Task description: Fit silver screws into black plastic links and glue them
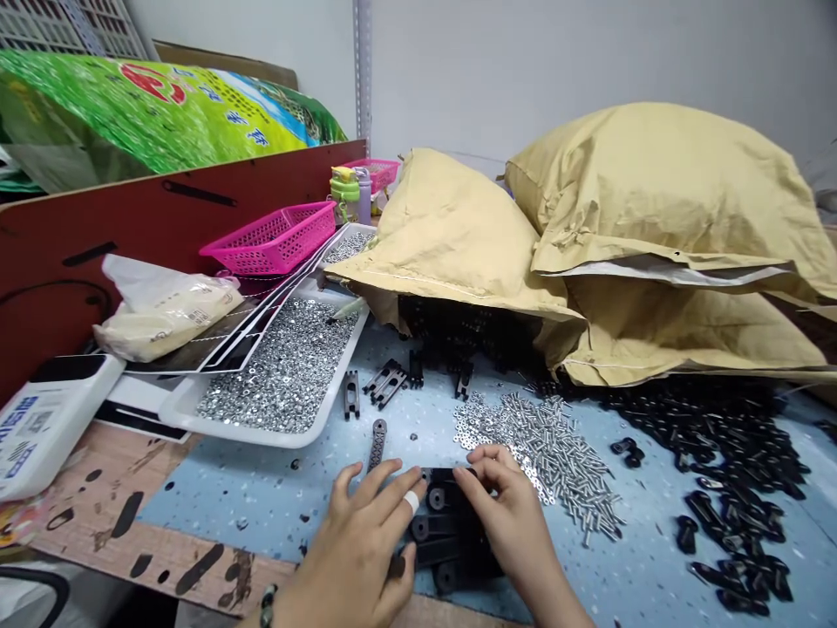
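A group of black plastic parts with round holed ends [445,549] lies at the table's front, between my hands. My left hand [366,541], with a white band on one finger, reaches over their left side. Its fingers are stretched and apart, and the fingertips come to the parts' far left corner. On the far right edge of the same parts is my right hand [506,506], thumb and forefinger pinched together; what sits between them is too small to make out. A dark textured strip with a rounded end [377,443] lies just beyond my left fingers.
Loose silver screws [568,462] and small nuts [484,423] are heaped right of centre. A white tray [314,427] of nuts stands left. Black parts [719,436] spread at right. Paper sacks [458,227] fill the back. A pink basket [275,240] and white box [58,427] sit left.
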Action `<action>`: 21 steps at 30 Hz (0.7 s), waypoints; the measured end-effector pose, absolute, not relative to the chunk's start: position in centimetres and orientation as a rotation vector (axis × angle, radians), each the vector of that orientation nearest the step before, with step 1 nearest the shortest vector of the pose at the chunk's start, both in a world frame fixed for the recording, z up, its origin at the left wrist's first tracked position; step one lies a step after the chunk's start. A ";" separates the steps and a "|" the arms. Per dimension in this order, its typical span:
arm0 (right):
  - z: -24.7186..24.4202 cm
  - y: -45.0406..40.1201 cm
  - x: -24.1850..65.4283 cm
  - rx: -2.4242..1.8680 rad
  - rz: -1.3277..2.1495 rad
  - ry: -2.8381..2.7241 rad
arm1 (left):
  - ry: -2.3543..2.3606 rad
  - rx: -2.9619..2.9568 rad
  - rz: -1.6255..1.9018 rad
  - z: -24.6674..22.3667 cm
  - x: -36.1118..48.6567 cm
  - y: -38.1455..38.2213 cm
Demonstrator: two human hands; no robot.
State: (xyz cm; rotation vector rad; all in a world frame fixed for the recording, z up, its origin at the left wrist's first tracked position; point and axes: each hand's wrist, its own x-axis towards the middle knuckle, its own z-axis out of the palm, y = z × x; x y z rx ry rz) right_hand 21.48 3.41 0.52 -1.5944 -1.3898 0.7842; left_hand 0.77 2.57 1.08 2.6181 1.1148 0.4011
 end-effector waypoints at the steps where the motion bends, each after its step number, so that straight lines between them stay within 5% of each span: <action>1: 0.3 3.5 21.3 -1.605 0.771 -1.403 | 1.111 2.637 0.397 1.0 0.9 2.6; 12: 0.1 3.7 20.9 -1.673 0.580 -1.678 | 1.097 2.655 0.389 1.1 1.7 3.1; 21: 0.6 3.1 23.1 -1.991 -0.054 -2.015 | 1.106 2.562 0.377 1.0 2.6 3.9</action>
